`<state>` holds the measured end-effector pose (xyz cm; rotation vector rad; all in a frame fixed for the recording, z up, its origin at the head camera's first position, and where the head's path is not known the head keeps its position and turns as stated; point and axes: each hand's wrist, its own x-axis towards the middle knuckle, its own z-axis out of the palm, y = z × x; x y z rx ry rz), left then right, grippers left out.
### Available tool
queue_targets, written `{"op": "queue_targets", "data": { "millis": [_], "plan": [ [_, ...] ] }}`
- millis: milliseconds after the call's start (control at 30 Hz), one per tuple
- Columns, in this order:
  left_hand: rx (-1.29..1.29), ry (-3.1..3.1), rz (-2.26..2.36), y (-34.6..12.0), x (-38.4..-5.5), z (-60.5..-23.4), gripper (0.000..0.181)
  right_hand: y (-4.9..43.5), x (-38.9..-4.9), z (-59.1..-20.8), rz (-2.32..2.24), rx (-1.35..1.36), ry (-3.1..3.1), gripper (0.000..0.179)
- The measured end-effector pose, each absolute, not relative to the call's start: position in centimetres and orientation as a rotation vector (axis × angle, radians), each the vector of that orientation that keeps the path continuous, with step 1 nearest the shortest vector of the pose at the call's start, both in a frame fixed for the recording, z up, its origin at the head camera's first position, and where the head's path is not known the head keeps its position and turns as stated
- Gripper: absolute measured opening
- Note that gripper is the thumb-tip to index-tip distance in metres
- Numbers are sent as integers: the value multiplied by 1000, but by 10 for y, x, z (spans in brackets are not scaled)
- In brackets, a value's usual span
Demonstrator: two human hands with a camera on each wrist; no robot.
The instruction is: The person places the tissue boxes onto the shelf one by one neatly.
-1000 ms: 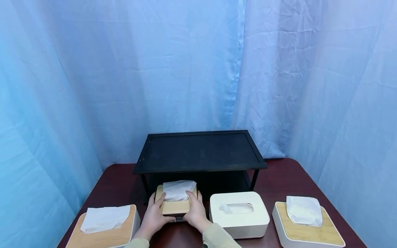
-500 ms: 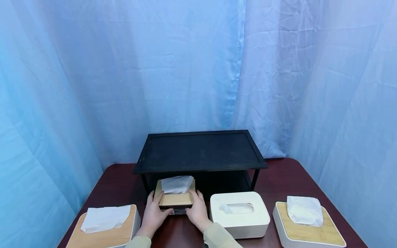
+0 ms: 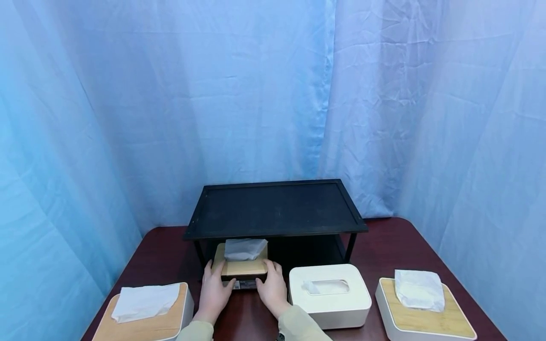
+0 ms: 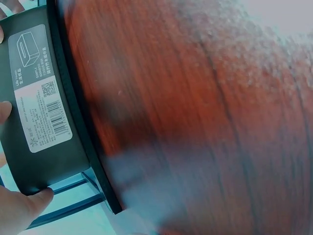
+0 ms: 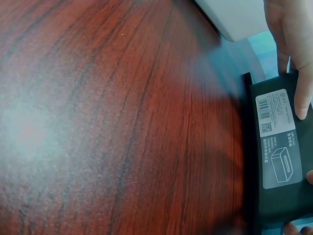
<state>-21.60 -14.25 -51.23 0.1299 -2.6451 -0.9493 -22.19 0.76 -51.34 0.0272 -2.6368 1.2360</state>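
A black tissue box (image 3: 243, 269) with a light wooden lid and a white tissue standing out of its top sits at the left part of the black rack's lower level. Its rear goes in under the upper shelf. My left hand (image 3: 215, 291) grips its left side, and my right hand (image 3: 273, 286) grips its right side, thumbs at the front face. Both wrist views show a printed label with a barcode on that front, the label (image 4: 41, 88) being close to the black rim (image 4: 100, 171) of the rack. The far side of the box is hidden.
The black two-level rack (image 3: 277, 208) stands on a dark red table (image 3: 384, 246). A white tissue box (image 3: 330, 296) is right of my right hand. Wood-topped white tissue boxes stand at far left (image 3: 145, 312) and far right (image 3: 422, 308). Blue curtains (image 3: 264, 94) surround the table.
Both hands have moved forward with the black tissue box, further in under the upper shelf. More of its front face shows now. The other boxes stay where they were.
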Motion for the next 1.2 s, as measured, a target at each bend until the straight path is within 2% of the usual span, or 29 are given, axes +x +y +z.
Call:
{"op": "queue_targets", "data": {
  "millis": [300, 533, 700, 1200],
  "plan": [
    [93, -2713, -871, -141, -202, -510, 63, 12, -212, -510, 1240, 123, -2669, 59],
    [-42, -2817, -755, -143, -173, -507, 73, 26, -189, -495, 1027, 524, -2812, 59],
    [-124, -2863, -595, -145, -160, -511, 73, 31, -176, -493, 723, 712, -2945, 68],
    [-142, -2987, -487, -141, -165, -525, 74, 24, -176, -505, 579, 714, -3052, 76]
  ]
}}
